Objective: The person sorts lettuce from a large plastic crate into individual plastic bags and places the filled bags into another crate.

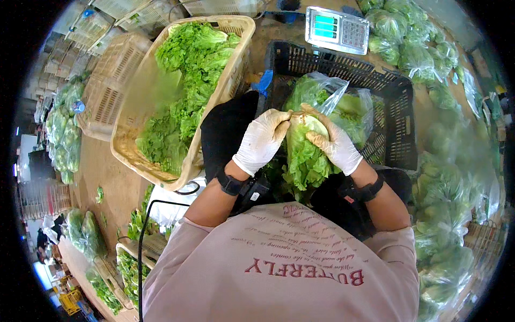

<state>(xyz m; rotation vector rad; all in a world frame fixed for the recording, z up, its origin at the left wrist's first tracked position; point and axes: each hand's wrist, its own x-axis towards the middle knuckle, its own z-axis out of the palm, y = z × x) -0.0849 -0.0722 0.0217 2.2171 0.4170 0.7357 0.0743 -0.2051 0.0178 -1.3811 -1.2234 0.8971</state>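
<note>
A head of leafy green lettuce (303, 159) hangs between my gloved hands, its pale cut stem end up and its leaves down toward my lap. My right hand (332, 139) grips it, with the thumb across the pale base and the fingers behind. At the stem end, the fingertips of my left hand (267, 135) pinch an outer edge near the root. Just beyond the hands, clear plastic bags of lettuce (354, 112) rest in a black slatted crate (396, 120). To the left, a cream plastic basket (128, 151) holds a heap of loose lettuce (197, 68).
A digital scale (337, 30) with a lit display stands behind the black crate. Bagged lettuce (442, 193) is piled along the right side. Stacked crates (114, 76) stand at the far left. A black curved rod (141, 241) rises near my left elbow.
</note>
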